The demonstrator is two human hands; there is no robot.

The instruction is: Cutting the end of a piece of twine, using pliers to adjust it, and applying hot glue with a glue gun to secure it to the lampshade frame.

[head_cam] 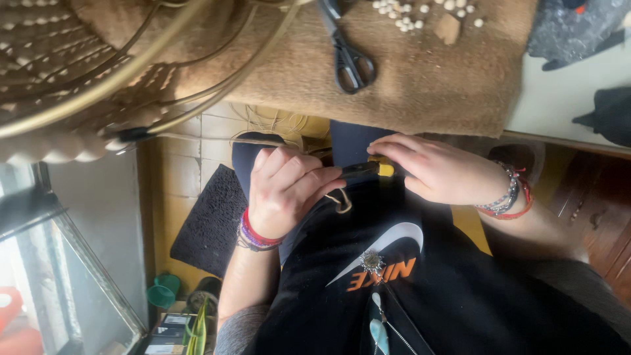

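Both hands meet over the lap of a dark sweatshirt, around a small black-and-yellow tool [372, 169], which serves as the landmark here. The right hand [442, 171] sits just right of it, fingers closed on its yellow end. The left hand [286, 187] lies just left of it, curled shut, with its fingertips pinching near the black tip. A loop of tan cord [340, 201] hangs just below the tool, touching the left hand's fingers; whether the tool's tip bites the cord I cannot tell.

As for progress, the cord shows one small loop or knot, and more loose cord [276, 123] lies coiled above and left of the tool, so the piece looks unfinished. Well above the tool, black scissors [348, 60] lie shut and untouched on a brown woven mat [434, 85], and pale beads [404, 14] sit loose further up, none strung. Far up and left of the tool, a brass wire frame [131, 72] carries pale wrapped cord on part of its rim only.
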